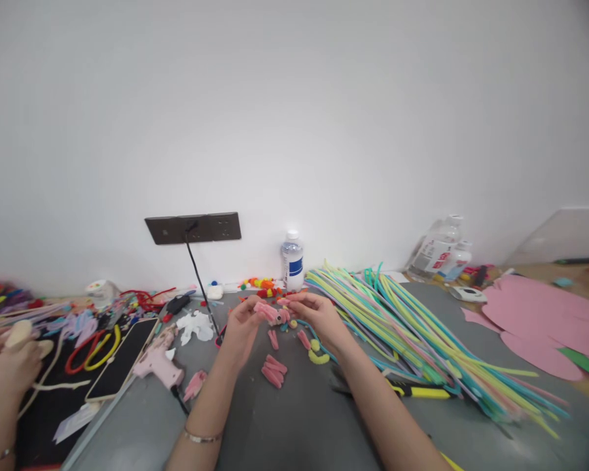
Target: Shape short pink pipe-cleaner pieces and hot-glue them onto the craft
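Note:
Above the grey table, my left hand and my right hand meet around a small pink fuzzy figure with a round eye on it. My left fingers pinch its left side. The fingers of my right hand close on a pink piece at its upper right; whether the two parts are joined I cannot tell. Below them lie pink fuzzy bundles, a short pink piece and another. A curved yellow piece rests beside my right wrist.
At the left are a pink glue gun, a phone and another person's hands. A bottle stands by the wall. Rightward lie pipe cleaners, a yellow-black cutter and pink sheets.

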`<action>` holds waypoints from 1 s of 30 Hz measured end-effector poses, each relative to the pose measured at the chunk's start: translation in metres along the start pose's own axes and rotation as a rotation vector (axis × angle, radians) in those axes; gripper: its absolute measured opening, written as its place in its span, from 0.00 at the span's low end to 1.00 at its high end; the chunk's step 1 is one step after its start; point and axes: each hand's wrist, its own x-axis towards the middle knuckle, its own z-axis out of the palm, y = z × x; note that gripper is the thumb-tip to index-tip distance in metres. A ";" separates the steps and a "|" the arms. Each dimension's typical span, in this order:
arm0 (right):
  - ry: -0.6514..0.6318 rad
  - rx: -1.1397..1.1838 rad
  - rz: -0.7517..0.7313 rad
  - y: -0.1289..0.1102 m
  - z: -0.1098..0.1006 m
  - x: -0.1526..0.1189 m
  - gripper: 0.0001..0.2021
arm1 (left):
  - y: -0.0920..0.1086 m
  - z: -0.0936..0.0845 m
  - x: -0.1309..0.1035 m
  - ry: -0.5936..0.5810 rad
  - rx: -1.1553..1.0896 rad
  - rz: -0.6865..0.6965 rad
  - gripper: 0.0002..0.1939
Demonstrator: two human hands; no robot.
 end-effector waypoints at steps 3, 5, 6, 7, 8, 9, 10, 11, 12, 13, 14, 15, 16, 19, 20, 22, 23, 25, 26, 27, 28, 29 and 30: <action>0.033 0.050 0.007 0.002 -0.001 0.000 0.18 | -0.001 -0.003 0.000 0.020 -0.012 0.002 0.18; 0.054 0.075 -0.001 0.003 0.000 -0.001 0.19 | -0.001 -0.004 0.000 0.026 -0.015 -0.001 0.18; 0.059 0.090 -0.009 0.003 0.001 -0.002 0.19 | -0.001 -0.004 0.000 0.030 -0.015 -0.002 0.19; 0.061 0.107 -0.016 0.003 0.002 -0.003 0.19 | -0.002 -0.004 -0.001 0.034 -0.015 -0.003 0.19; 0.062 0.124 -0.022 0.003 0.003 -0.004 0.19 | -0.002 -0.005 -0.001 0.037 -0.013 -0.003 0.19; 0.061 0.138 -0.026 0.003 0.004 -0.005 0.19 | -0.002 -0.005 -0.001 0.039 -0.010 -0.003 0.19; 0.061 0.147 -0.028 0.003 0.005 -0.006 0.19 | -0.003 -0.005 -0.001 0.041 -0.006 -0.002 0.19; 0.062 0.150 -0.026 0.004 0.006 -0.006 0.19 | -0.004 -0.006 -0.001 0.043 -0.002 -0.001 0.19; 0.064 0.149 -0.023 0.004 0.006 -0.007 0.19 | -0.004 -0.006 -0.001 0.043 0.004 0.001 0.19; 0.067 0.145 -0.019 0.005 0.006 -0.007 0.19 | -0.005 -0.007 -0.001 0.043 0.009 0.003 0.18; 0.069 0.141 -0.012 0.005 0.005 -0.008 0.18 | -0.006 -0.007 -0.001 0.042 0.015 0.003 0.18; 0.069 0.139 -0.001 0.006 0.003 -0.008 0.19 | -0.006 -0.007 -0.001 0.039 0.021 0.003 0.18; 0.072 0.138 0.011 0.007 0.002 -0.008 0.19 | -0.006 -0.008 -0.001 0.035 0.028 0.002 0.17; 0.099 0.126 0.031 0.009 -0.003 -0.009 0.21 | -0.006 -0.008 -0.002 0.022 0.044 0.004 0.17; 0.109 0.120 0.032 0.009 -0.003 -0.009 0.21 | -0.006 -0.008 -0.002 0.018 0.049 0.005 0.17; 0.122 0.116 0.039 0.008 -0.004 -0.010 0.21 | -0.006 -0.008 -0.003 0.011 0.056 0.007 0.16; 0.118 0.120 0.048 0.007 -0.004 -0.011 0.21 | -0.007 -0.008 -0.003 0.009 0.059 0.007 0.16; 0.099 0.137 0.064 0.004 -0.004 -0.012 0.22 | -0.008 -0.009 -0.004 0.008 0.063 0.009 0.15; 0.092 0.146 0.065 0.003 -0.004 -0.013 0.22 | -0.008 -0.009 -0.004 0.008 0.064 0.010 0.15; 0.087 0.152 0.064 0.002 -0.004 -0.013 0.21 | -0.008 -0.010 -0.004 0.008 0.065 0.011 0.15; 0.089 0.157 0.060 0.002 -0.005 -0.013 0.21 | -0.008 -0.010 -0.004 0.008 0.066 0.011 0.15; 0.097 0.160 0.055 0.002 -0.006 -0.012 0.20 | -0.008 -0.010 -0.004 0.007 0.067 0.011 0.15; 0.105 0.161 0.052 0.003 -0.007 -0.012 0.20 | -0.008 -0.010 -0.005 0.005 0.069 0.011 0.15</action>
